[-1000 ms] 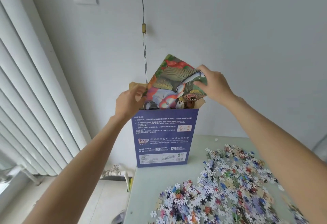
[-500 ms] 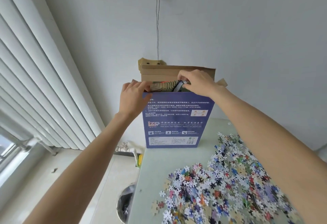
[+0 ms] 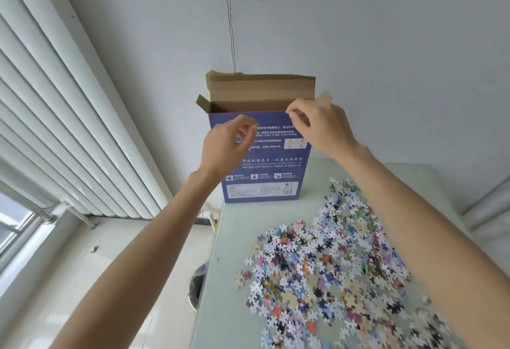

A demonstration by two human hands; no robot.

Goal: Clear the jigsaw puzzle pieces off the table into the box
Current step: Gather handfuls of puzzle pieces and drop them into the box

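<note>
Standing surface: pale table [image 3: 237, 244], box at its far left corner.
Box [image 3: 265, 172]: blue, upright, top flaps open, interior hidden.
Puzzle pieces [image 3: 339, 274]: loose heap on the table, right of and nearer than the box.
Right hand [image 3: 321, 125]: fingers curled at the box's upper right rim; cannot tell if it pinches anything.
Left hand [image 3: 227, 146]: before the box front, fingers loosely curled, holding nothing visible.

Home room, likely a living space: plain white wall [image 3: 386, 45], vertical blinds [image 3: 55, 114] over a window [image 3: 13, 224], radiator pipe [image 3: 209, 217] below, pale table [image 3: 237, 238] strewn with jigsaw pieces [image 3: 331, 266], waste bin [image 3: 196, 285] beside it.
</note>
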